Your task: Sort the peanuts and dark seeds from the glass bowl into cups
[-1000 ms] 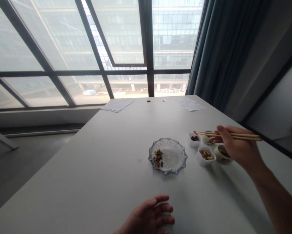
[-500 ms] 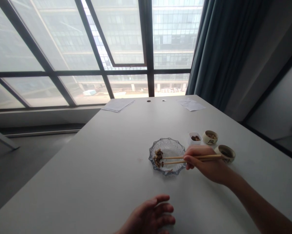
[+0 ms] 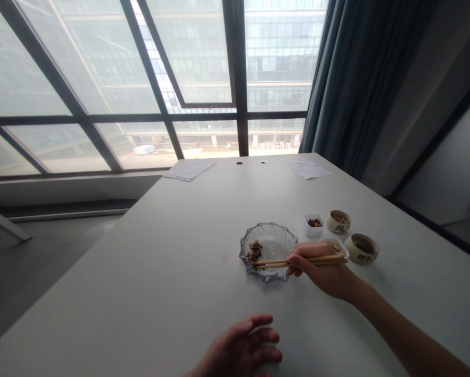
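My right hand (image 3: 317,264) is closed around a pair of wooden chopsticks (image 3: 276,262), whose tips lie close together at the left side of a scalloped glass dish (image 3: 282,242). The tips meet a small heap of brown and pale dried pieces (image 3: 254,252) there; whether a piece is pinched between them I cannot tell. A white plastic cup (image 3: 343,250) sits partly hidden behind my right hand. Nearer to me, my left hand (image 3: 246,343) hovers or rests by the table with fingers spread and nothing in it.
Right of the dish stand a small white cup with reddish-brown pieces (image 3: 314,225), a cream bowl with tan pieces (image 3: 339,221) and a second cream bowl (image 3: 362,248) with dark contents. Papers (image 3: 191,169) and another sheet (image 3: 309,168) lie at the white table's far end.
My right hand has shifted left and slightly down. The chopstick tips, apart before, have come together at the heap. The white cup behind the hand now shows. My left hand stays still.
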